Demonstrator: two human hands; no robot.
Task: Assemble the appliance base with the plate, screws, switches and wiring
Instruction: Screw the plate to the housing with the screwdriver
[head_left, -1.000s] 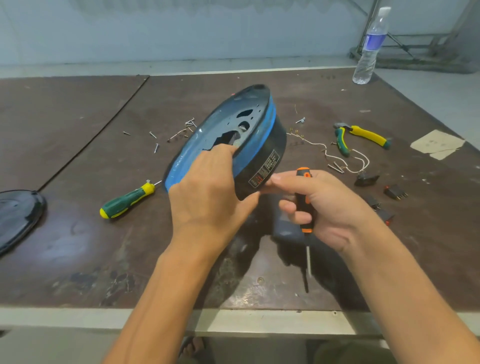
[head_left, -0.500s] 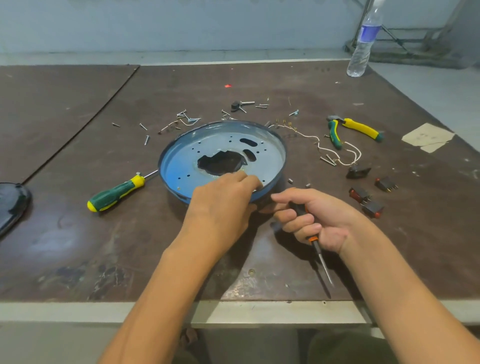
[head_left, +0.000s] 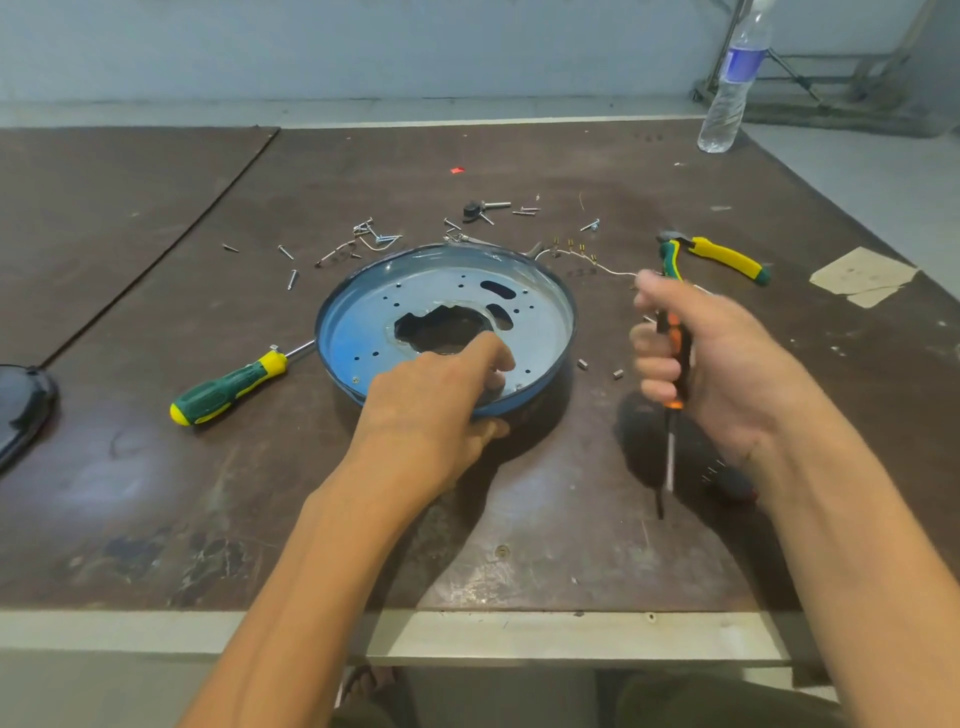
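The round appliance base (head_left: 363, 332) lies flat on the table with its blue inside facing up and a ragged hole in the middle. My left hand (head_left: 441, 400) grips its near rim, fingers inside and thumb outside. To the right of the base, my right hand (head_left: 711, 358) holds an orange and black screwdriver (head_left: 675, 358) with the blade pointing down. Loose screws (head_left: 363, 234) lie scattered behind the base. A white wire (head_left: 597, 265) runs behind my right hand. A dark cover plate (head_left: 21, 410) sits at the left edge. My right hand hides most of the switches.
A green and yellow screwdriver (head_left: 228, 387) lies left of the base, and green and yellow pliers (head_left: 727, 257) lie far right. A water bottle (head_left: 727, 88) stands at the back right corner. A paper scrap (head_left: 857, 275) and a small black part (head_left: 475, 210) also lie on the table.
The base went from tilted up on edge to lying flat on the table. My right hand has lifted and moved right with the screwdriver, away from the rim.
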